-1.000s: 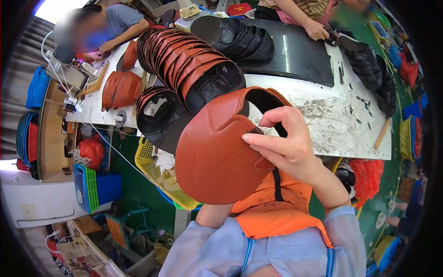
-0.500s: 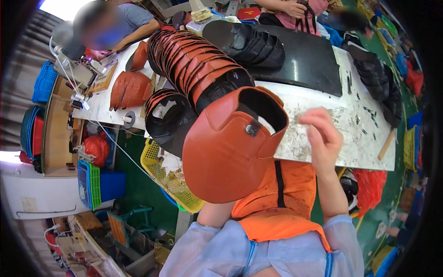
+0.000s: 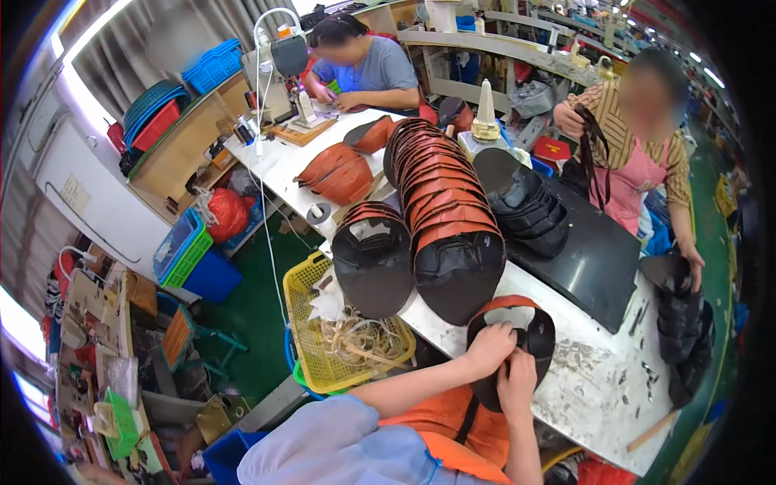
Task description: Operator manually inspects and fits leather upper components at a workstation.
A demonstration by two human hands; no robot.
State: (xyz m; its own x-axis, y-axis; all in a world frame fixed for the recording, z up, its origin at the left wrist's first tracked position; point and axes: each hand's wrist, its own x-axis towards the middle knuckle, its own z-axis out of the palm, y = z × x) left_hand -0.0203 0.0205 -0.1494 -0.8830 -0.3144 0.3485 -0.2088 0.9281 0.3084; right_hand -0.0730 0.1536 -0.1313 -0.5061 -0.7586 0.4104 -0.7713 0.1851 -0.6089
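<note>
A reddish-brown leather shoe upper (image 3: 543, 327), its black lining turned toward me, is held over the near edge of the white table (image 3: 578, 404). My left hand (image 3: 491, 349) is closed on it with bent fingers near its opening. Close beside it, my right hand (image 3: 517, 381) pinches the same part, and the fingers hide what lies between them. Beyond my hands lies a long row of nested brown uppers (image 3: 443, 190). A shorter nested pile (image 3: 372, 263) sits to its left, dark inner sides toward me.
Black uppers (image 3: 525, 206) are stacked on a dark mat (image 3: 590, 259). A yellow basket (image 3: 303, 299) of scraps stands left of my arm. A wooden stick (image 3: 653, 431) lies at the right. One co-worker (image 3: 638, 170) handles black pieces; another (image 3: 376, 73) sits near a sewing machine (image 3: 303, 109).
My view has swung up and left. The brown upper has been turned from outer side to lining. My right hand, earlier apart from it with fingers loose, now grips it beside my left.
</note>
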